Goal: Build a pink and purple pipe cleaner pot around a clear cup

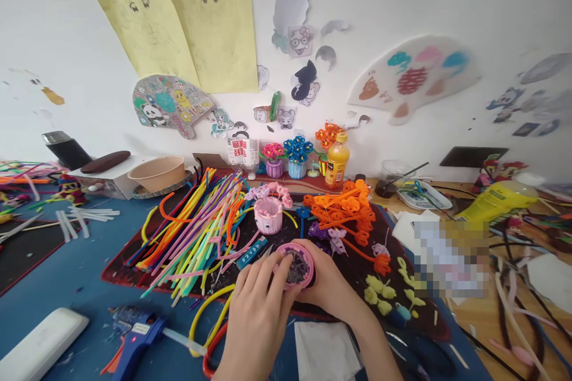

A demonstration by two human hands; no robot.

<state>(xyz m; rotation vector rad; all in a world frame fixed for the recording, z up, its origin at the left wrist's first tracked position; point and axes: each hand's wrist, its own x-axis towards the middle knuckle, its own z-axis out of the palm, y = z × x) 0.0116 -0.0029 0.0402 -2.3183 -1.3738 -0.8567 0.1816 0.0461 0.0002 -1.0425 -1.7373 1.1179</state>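
A small round cup wrapped in pink pipe cleaner point(297, 264) sits between both my hands over the black mat point(134, 271). My left hand point(259, 309) curls its fingers against the cup's left rim. Behind the cup, my right hand point(333, 289) wraps around its right side. A second pink-wrapped cup point(268, 215) stands just beyond, untouched. To the left lies a heap of coloured pipe cleaners point(196, 229).
A blue glue gun point(138, 339) lies near the front left beside a white case point(38, 345). Orange pipe-cleaner flowers point(346, 208), yellow ones point(378, 297), a juice bottle point(337, 161), small flower pots point(286, 161) and a paper bowl point(157, 172) fill the back.
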